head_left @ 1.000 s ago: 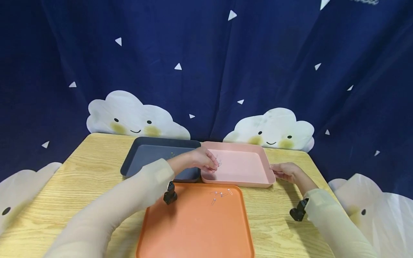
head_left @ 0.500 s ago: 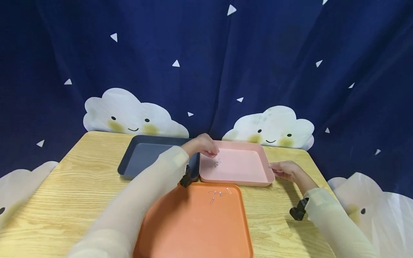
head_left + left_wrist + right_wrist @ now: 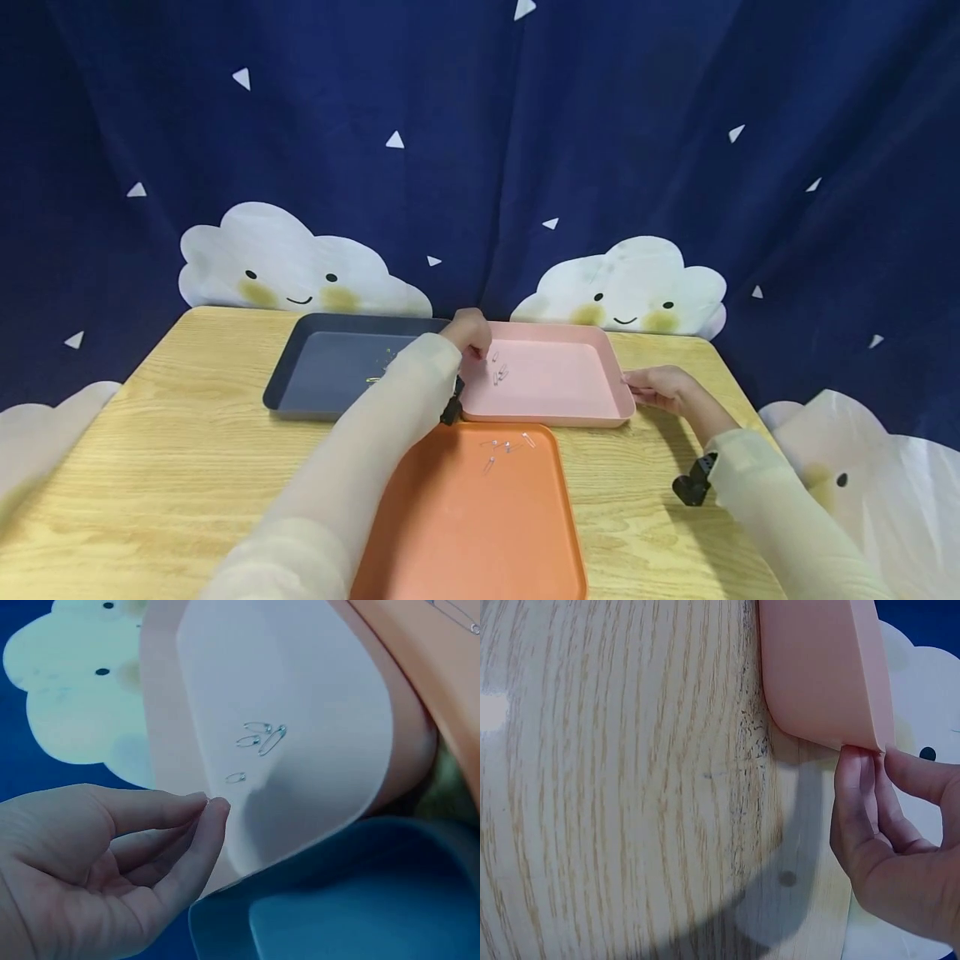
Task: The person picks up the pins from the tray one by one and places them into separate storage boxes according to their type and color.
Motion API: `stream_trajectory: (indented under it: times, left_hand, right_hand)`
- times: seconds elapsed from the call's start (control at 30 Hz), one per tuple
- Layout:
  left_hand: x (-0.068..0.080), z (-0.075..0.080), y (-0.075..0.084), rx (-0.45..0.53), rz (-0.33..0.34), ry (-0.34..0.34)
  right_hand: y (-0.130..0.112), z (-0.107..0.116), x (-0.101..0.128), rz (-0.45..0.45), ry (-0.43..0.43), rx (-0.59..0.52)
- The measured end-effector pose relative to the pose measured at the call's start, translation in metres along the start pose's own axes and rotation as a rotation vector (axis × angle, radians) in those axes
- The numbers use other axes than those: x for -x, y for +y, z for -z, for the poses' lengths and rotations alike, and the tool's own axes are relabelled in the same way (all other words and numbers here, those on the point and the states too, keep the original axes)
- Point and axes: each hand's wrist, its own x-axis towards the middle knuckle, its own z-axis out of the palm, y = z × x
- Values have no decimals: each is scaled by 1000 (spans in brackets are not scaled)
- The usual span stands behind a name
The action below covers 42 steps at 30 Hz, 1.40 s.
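Observation:
My left hand (image 3: 469, 330) hovers over the left end of the pink tray (image 3: 555, 375). In the left wrist view the thumb and index fingertips meet around a tiny shiny bit of wire, a safety pin (image 3: 208, 800) mostly hidden by the fingers. Several silver safety pins (image 3: 271, 740) lie on the pink tray's floor, a single one (image 3: 236, 778) closest to the fingertips. At the tray's right end my right hand (image 3: 663, 389) holds its wall, thumb on one side and fingers on the other, as the right wrist view shows.
A dark blue-grey tray (image 3: 322, 367) adjoins the pink one on the left, with small gold-coloured pins (image 3: 372, 380) in it. In front stands an orange tray (image 3: 480, 517) with several silver safety pins (image 3: 507, 447) near its far edge. A cloud-print curtain (image 3: 450, 167) hangs behind the table.
My left hand has moved left and away from me, toward the pink tray's far left corner. A safety pin now shows apart from the others there. The right hand keeps its hold.

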Motion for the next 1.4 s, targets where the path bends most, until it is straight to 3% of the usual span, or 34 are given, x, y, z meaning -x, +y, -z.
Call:
stream_trajectory:
  times: [0.03,0.1,0.13,0.17,0.27,0.37,0.57,0.8,0.87,0.97,1.1,1.4]
  left_hand:
    - [-15,-6,-2,-11,8,0]
    - [-16,-9,-3,43,10,-18]
    - [-8,-9,-2,62,16,-11]
    - [5,-6,0,90,29,-14]
    - [64,8,6,305,74,-14]
    - [102,14,9,370,82,31]
    - [137,11,7,351,-15,105]
    - [187,-13,7,511,-224,132]
    - [203,-23,6,502,-288,136]
    - [221,-42,3,425,-418,195]
    - [237,-68,0,343,-526,246]
    - [236,-103,1,170,-484,354]
  right_hand:
    - [0,0,0,-2,-2,-2]
    - [-1,-1,0,-8,0,-8]
    - [-1,-2,0,-10,1,-9]
    - [-1,-2,0,-11,5,-12]
    - [-2,-2,0,-12,14,-10]
    - [-1,-1,0,-12,22,4]
    - [-1,-1,-1,-4,16,34]
    - [2,-2,-1,-1,22,61]
    - [3,-2,-1,1,26,72]
    - [3,-4,-1,3,30,71]
    - [4,-4,1,6,19,61]
    - [2,-1,1,4,12,69]
